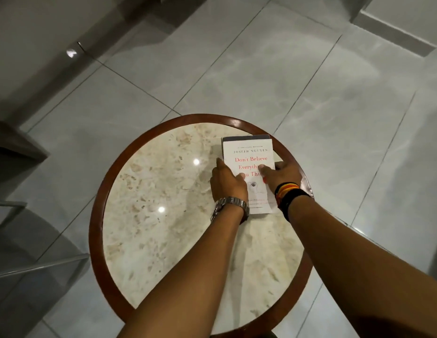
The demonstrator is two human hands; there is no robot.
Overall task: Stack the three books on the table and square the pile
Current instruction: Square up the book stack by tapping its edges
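A pile of books lies on the right side of the round marble table (163, 215). The top book (249, 150) is white with red title lettering. A dark edge of a book beneath (246, 138) shows at the pile's far end; how many lie under it I cannot tell. My left hand (227, 184), with a metal watch at the wrist, presses against the pile's left side, its thumb on the cover. My right hand (282, 175), wearing dark and coloured bands, holds the right side with a finger on the cover.
The table has a raised dark wooden rim (97, 196), and the pile sits close to it on the right. Glossy grey floor tiles (334, 106) surround the table. A dark piece of furniture (15, 142) stands at the left edge of view.
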